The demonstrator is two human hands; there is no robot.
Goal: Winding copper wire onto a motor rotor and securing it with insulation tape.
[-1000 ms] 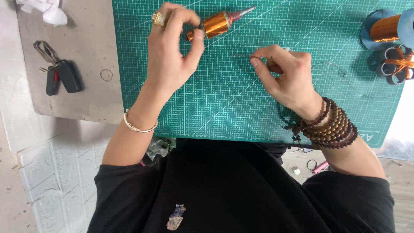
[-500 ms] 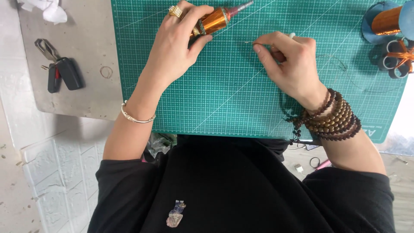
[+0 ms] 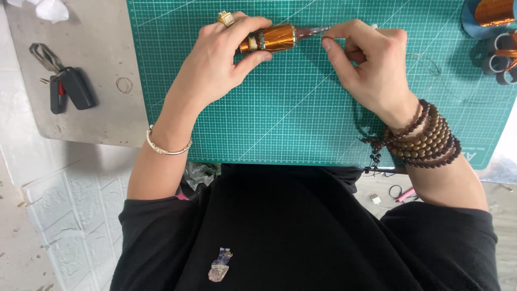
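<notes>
1. Copper-wire coil (image 3: 276, 37): a small orange-brown wound spool lying on its side at the far edge of the green cutting mat (image 3: 280, 118), with a dark, thin tip pointing right.
2. Left hand (image 3: 218, 59): fingers curled over the coil from the far side and thumb pressed against its near side, so the coil is gripped (a ring sits on one finger, a thin bangle on the wrist).
3. Right hand (image 3: 371, 64): thumb and forefinger pinched closed on the coil's thin right tip; the other fingers are folded. Stacked brown bead bracelets (image 3: 425, 137) circle the wrist.
4. Counter (image 3: 91, 81): a grey surface left of the mat carrying a car key (image 3: 67, 86).
5. Further copper spools (image 3: 493, 11) sit at the far right corner.
</notes>
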